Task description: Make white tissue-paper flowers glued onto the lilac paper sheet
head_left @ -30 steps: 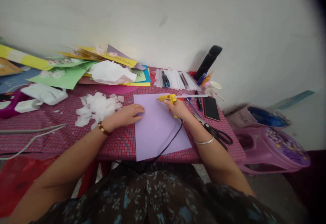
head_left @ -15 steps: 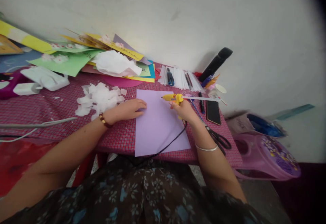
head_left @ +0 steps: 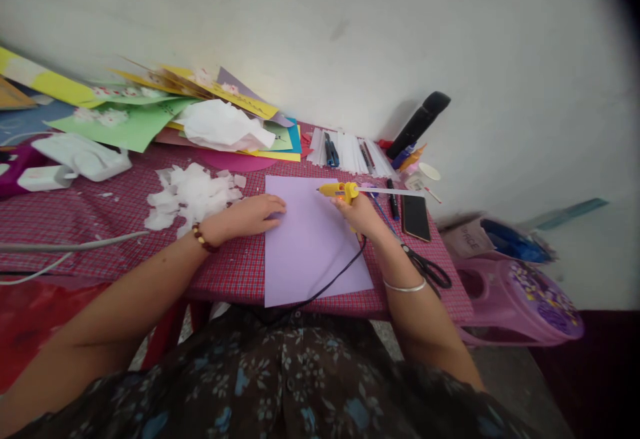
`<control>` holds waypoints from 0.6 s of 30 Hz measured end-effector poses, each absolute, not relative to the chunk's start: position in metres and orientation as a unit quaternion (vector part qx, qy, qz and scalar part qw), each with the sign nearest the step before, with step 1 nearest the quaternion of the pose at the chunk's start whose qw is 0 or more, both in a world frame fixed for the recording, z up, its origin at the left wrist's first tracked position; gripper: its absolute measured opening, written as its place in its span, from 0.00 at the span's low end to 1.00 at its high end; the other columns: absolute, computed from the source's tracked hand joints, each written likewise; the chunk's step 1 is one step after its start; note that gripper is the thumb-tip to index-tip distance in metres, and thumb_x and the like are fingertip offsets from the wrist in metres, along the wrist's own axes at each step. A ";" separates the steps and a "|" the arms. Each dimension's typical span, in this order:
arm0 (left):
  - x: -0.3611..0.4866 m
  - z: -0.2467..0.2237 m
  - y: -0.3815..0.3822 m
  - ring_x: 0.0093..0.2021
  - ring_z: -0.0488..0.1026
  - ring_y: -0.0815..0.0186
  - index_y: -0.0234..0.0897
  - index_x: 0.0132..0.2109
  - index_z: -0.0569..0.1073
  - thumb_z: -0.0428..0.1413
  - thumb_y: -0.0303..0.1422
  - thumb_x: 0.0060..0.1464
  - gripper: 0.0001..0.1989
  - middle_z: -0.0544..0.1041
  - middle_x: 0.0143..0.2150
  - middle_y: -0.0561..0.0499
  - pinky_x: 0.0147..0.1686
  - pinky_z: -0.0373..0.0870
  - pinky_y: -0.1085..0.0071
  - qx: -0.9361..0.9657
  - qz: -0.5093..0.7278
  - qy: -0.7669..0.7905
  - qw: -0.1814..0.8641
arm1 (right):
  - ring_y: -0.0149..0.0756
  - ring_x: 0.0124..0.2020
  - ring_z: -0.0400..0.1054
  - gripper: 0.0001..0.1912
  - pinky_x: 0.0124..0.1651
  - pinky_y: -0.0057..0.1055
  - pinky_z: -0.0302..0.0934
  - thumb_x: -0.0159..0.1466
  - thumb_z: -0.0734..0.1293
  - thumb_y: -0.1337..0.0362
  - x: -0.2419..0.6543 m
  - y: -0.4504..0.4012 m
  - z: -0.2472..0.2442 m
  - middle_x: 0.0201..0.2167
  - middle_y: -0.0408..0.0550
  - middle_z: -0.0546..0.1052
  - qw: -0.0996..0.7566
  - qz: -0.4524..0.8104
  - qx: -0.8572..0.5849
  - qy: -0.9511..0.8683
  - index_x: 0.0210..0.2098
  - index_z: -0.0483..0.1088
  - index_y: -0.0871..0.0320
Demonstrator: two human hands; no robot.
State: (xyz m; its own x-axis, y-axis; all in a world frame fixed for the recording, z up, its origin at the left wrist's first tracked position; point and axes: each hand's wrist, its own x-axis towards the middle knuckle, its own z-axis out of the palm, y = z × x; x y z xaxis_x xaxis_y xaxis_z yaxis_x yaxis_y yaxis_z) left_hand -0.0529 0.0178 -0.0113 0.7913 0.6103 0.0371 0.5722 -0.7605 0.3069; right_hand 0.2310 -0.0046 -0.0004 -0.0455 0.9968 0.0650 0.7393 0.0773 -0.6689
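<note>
R hand (head_left: 361, 215) clamped on yellow plastic glue gun (head_left: 336, 190); L hand (head_left: 260, 213), fingers approx. tog., on lilac paper sheet (head_left: 309, 246), left; black cord (head_left: 343, 270) could drag it.

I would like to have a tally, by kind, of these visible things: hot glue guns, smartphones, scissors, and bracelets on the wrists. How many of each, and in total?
Hot glue gun, in the right hand: 1
Smartphone: 1
Scissors: 1 pair
Bracelets: 2 (beaded bracelet, silver bangle)
Total: 5
</note>
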 end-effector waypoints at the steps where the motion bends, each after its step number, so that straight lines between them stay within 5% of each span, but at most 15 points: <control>1: -0.053 -0.011 0.018 0.60 0.70 0.56 0.31 0.52 0.75 0.50 0.31 0.61 0.16 0.74 0.59 0.39 0.62 0.62 0.60 0.936 0.065 0.316 0.140 | 0.40 0.32 0.73 0.20 0.36 0.33 0.64 0.64 0.64 0.54 0.231 -0.005 0.001 0.32 0.52 0.80 0.263 0.241 -0.644 -0.677 0.45 0.76 0.62; 7: -0.053 -0.011 0.018 0.60 0.69 0.56 0.31 0.53 0.74 0.49 0.32 0.62 0.16 0.74 0.59 0.38 0.62 0.62 0.60 0.938 0.061 0.312 0.140 | 0.38 0.26 0.71 0.20 0.30 0.30 0.60 0.64 0.62 0.52 0.231 -0.004 0.001 0.24 0.51 0.78 0.216 0.229 -0.671 -0.672 0.28 0.75 0.62; 18: -0.053 -0.010 0.018 0.60 0.69 0.57 0.32 0.54 0.74 0.50 0.32 0.61 0.17 0.73 0.60 0.39 0.63 0.62 0.60 0.936 0.054 0.319 0.137 | 0.41 0.37 0.73 0.20 0.37 0.31 0.62 0.64 0.64 0.55 0.232 -0.004 -0.003 0.38 0.54 0.80 0.265 0.238 -0.628 -0.692 0.48 0.74 0.62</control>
